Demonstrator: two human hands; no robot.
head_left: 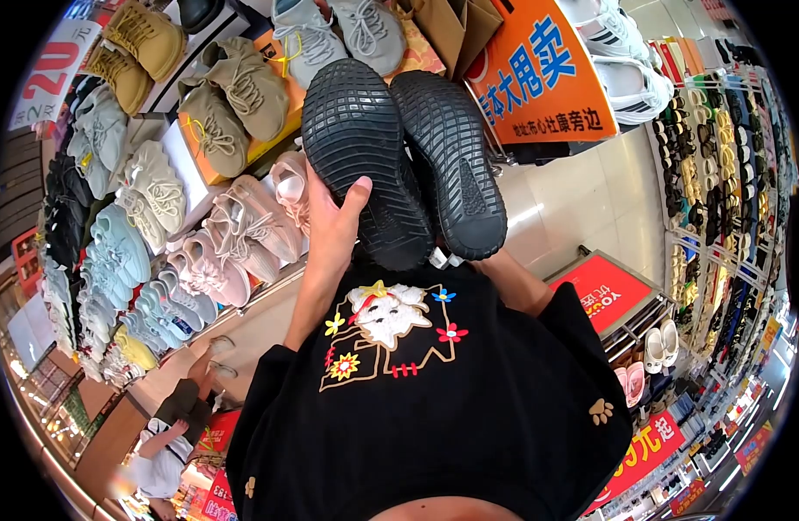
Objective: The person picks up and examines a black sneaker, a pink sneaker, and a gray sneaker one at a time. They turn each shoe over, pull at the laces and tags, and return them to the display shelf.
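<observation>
A pair of black sneakers is held up before my chest, with the ridged soles turned toward me. My left hand [337, 213] grips the left black sneaker [360, 156], its thumb lying on the edge of the sole and the other fingers mostly behind. Next to it is the right black sneaker [451, 165], tilted and touching the first near the toe. My right hand [496, 263] reaches behind this second shoe and supports it; its fingers are hidden. A small white tag [444, 258] shows between the heels.
Rows of shoes, such as pink sneakers [253, 217] and olive sneakers [243, 91], fill a display at left. An orange sign [547, 74] stands close at upper right, above a red sign [603, 291]. Racks [720, 174] line the right; a person [165, 443] is at lower left.
</observation>
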